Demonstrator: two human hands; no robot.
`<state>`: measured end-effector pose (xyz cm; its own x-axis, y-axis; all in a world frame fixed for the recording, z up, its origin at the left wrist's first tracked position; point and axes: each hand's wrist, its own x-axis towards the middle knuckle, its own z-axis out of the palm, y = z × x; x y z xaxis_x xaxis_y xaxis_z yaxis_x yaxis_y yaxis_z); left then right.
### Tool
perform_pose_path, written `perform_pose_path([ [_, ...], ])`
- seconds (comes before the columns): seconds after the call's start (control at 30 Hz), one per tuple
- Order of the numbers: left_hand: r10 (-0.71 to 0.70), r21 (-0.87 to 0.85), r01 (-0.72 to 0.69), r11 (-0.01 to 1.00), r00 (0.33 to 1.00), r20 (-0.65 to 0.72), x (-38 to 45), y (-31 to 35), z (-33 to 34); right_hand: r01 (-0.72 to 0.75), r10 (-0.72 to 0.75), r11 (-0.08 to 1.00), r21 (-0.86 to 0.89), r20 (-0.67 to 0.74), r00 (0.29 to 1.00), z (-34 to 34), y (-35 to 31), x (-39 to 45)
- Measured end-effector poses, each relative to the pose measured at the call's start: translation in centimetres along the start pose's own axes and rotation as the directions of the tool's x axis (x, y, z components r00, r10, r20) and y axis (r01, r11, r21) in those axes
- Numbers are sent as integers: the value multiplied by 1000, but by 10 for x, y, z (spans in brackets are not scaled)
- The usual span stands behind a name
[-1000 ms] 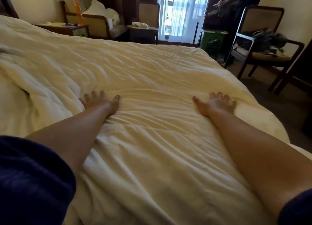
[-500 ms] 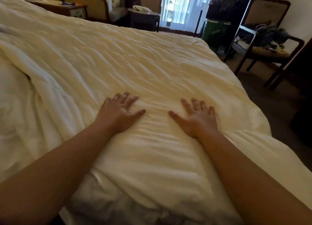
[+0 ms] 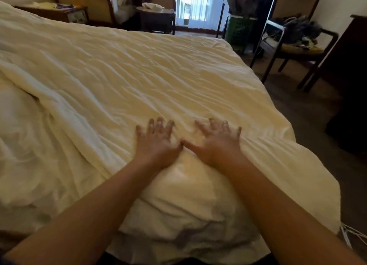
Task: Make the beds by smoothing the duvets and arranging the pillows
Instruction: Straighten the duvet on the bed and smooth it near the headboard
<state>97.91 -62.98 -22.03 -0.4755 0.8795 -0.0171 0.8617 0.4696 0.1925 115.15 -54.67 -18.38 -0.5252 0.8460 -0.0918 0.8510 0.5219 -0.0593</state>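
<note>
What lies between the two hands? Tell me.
Head view: only a narrow strip of wrinkled duvet separates the left hand from the right hand; their thumbs nearly meet.

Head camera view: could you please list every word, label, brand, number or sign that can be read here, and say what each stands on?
None can be read.
The white duvet under both hands is plain.
The papers on the bedside table are too blurred to read.
The green basket shows no legible mark.
</note>
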Motion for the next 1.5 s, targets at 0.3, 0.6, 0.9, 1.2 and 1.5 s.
perform_pose_path([
  [0.3,-11,37,10,999,999,36,-23,-81,-10,-94,93,995,35,40,995,17,92,-11],
  [0.6,1,29,-4,1000,994,113,-1,-35,-32,7,-9,1000,29,64,998,-9,28,-5],
  [0.9,-47,66,48,997,999,-8,-22,-74,-6,5,-7,998,68,27,1000,21,61,-16],
  [1.2,-729,36,732,681,671,135,-11,-99,-45,-477,475,869,130,49,879,-2,145,-34],
  [1.5,42,40,-45,998,998,55,-44,25,13,168,-168,983,70,1,986,32,12,-31],
])
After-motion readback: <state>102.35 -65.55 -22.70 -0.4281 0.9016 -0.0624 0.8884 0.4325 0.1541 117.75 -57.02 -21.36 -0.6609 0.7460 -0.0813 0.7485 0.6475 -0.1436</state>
